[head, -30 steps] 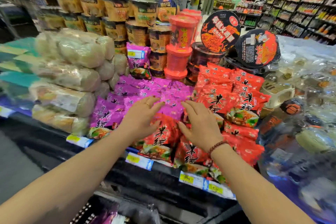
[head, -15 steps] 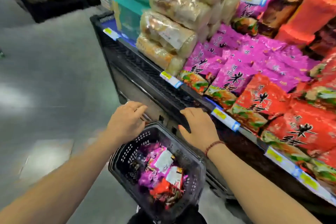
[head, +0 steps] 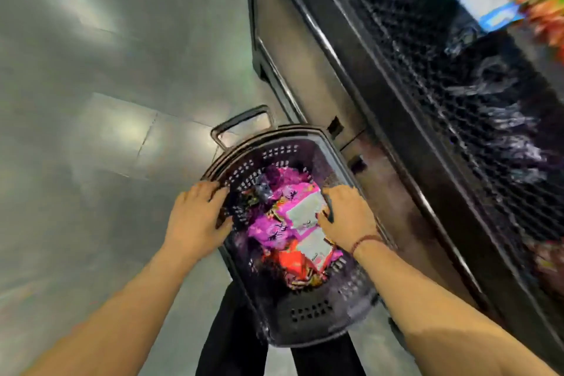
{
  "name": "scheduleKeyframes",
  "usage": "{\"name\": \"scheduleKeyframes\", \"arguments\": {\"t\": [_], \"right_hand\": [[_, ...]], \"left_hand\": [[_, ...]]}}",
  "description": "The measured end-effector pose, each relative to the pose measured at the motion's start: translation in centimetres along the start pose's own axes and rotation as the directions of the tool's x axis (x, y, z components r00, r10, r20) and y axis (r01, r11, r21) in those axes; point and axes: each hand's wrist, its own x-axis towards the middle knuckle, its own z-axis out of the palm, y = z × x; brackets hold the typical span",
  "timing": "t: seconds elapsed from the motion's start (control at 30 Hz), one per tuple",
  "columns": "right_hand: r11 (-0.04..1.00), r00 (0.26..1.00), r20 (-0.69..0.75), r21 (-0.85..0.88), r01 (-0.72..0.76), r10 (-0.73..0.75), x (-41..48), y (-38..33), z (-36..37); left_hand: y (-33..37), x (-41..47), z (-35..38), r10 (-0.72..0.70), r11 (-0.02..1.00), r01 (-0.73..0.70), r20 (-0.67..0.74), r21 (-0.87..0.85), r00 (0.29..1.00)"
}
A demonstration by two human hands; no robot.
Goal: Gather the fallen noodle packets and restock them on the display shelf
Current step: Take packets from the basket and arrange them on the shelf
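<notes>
Noodle packets (head: 274, 230) in basket (head: 308, 311), right hand (head: 348, 217) over them

You are showing two bare forearms, the left forearm (head: 116, 299) coming into view from seven o'clock and the right forearm (head: 427, 308) from five o'clock, both uncovered from the wrist to the frame edge. You are wearing a thin dark-red cord bracelet (head: 364, 240) round your right wrist, just behind the right hand (head: 348, 217). It is reading as a single narrow strand, and the blur is hiding whether it is braided or beaded. At six o'clock you are wearing black trousers (head: 229, 342), and both legs are showing as plain dark cloth between your forearms.
</notes>
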Motion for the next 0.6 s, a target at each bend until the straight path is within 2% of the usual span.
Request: {"name": "scheduleKeyframes", "arguments": {"t": [0.2, 0.33, 0.6], "right_hand": [[0.999, 0.994, 0.109, 0.031, -0.032, 0.028, 4.0, 3.2, 10.2], [0.997, 0.976, 0.211, 0.053, -0.059, 0.046, 6.7, 4.5, 16.4], [0.994, 0.952, 0.286, -0.048, -0.098, 0.108, 13.0, 5.0, 24.4]], "left_hand": [[0.2, -0.6, 9.8, -0.153, 0.985, 0.152, -0.002, -0.081, 0.988], [0.2, -0.6, 14.8, -0.203, 0.972, 0.194, -0.059, -0.129, 0.977], [-0.5, -0.7, 18.4, -0.278, 0.949, 0.223, -0.251, -0.224, 0.927]]}}
